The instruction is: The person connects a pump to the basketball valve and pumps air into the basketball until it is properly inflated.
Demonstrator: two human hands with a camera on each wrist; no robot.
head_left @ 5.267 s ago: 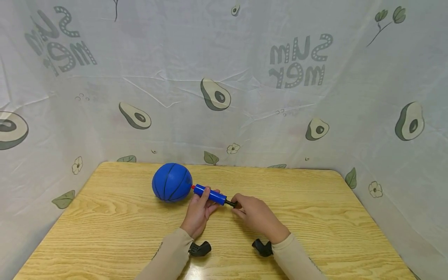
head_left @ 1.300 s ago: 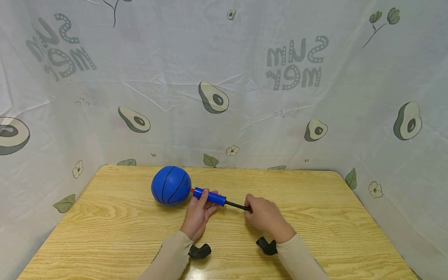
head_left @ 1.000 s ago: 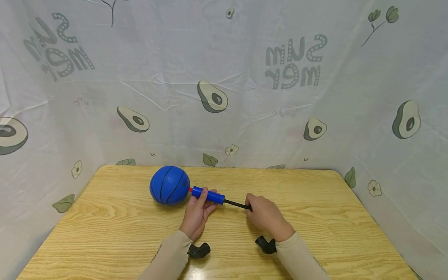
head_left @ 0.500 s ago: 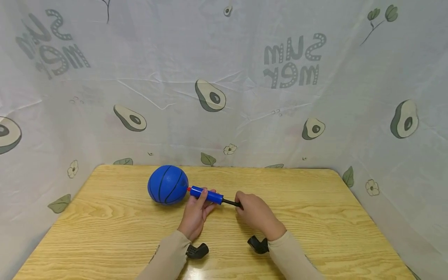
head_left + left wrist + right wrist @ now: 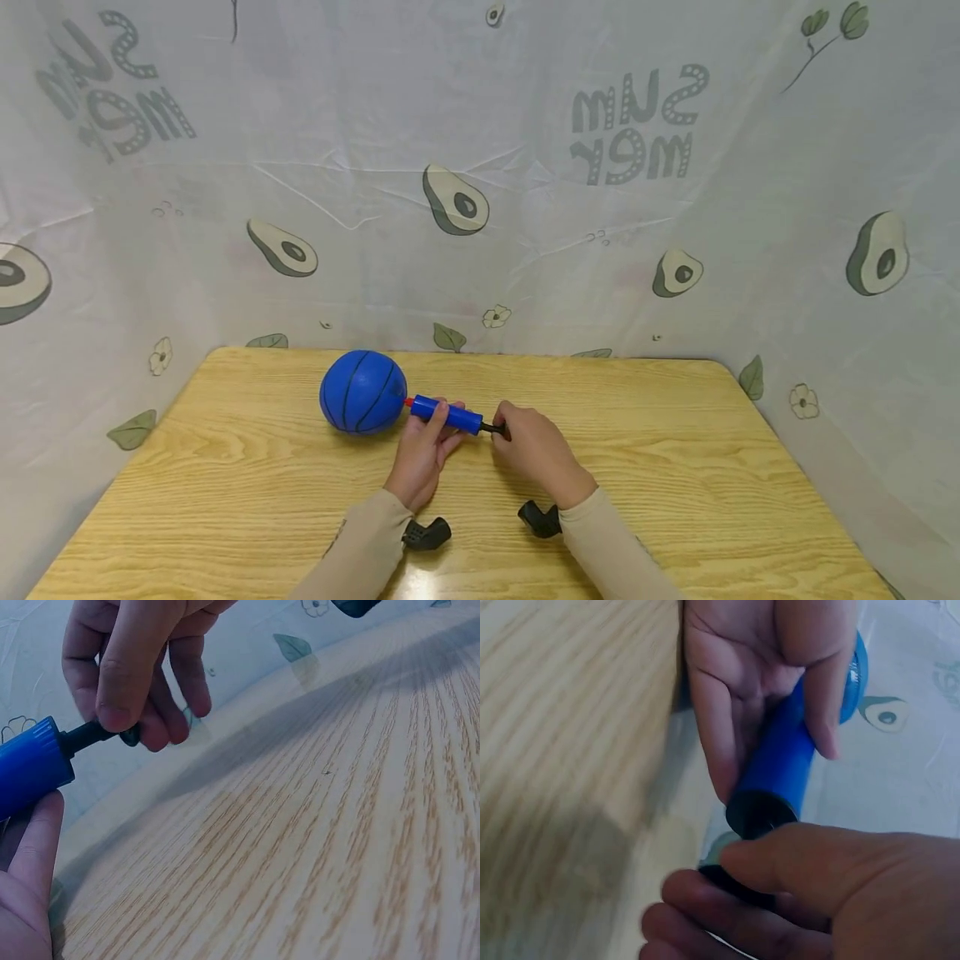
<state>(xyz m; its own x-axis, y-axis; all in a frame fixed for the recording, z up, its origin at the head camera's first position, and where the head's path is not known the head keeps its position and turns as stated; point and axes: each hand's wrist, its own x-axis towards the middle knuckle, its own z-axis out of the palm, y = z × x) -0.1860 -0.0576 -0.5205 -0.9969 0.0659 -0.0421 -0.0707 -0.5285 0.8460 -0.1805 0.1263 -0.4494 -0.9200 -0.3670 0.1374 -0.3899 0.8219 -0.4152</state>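
Just beyond the sleeves (image 5: 358, 546), the right hand (image 5: 542, 450) pinches the black handle (image 5: 132, 736) of the pump (image 5: 467, 421) between thumb and curled fingers. That handle is small, so an off-line push could slip the pinch or bend the thin rod (image 5: 86, 737). Left of it, the left hand (image 5: 420, 457) grips the barrel (image 5: 31, 766), thumb above, fingers below; a loose hold there could let the barrel twist. Past its fingertips, to their left, the red tip (image 5: 408, 402) meets the ball (image 5: 362, 393), how deep I cannot tell. No hand steadies the ball, so a crooked shove might roll it off the tip.

The sleeves are soft cloth; the barrel is a smooth, plastic-looking cylinder. Under the ball the worktop (image 5: 675, 467) is wood-grained; the ball is round, rubbery-looking, black-lined. Behind hangs a creased, printed sheet (image 5: 360, 125).
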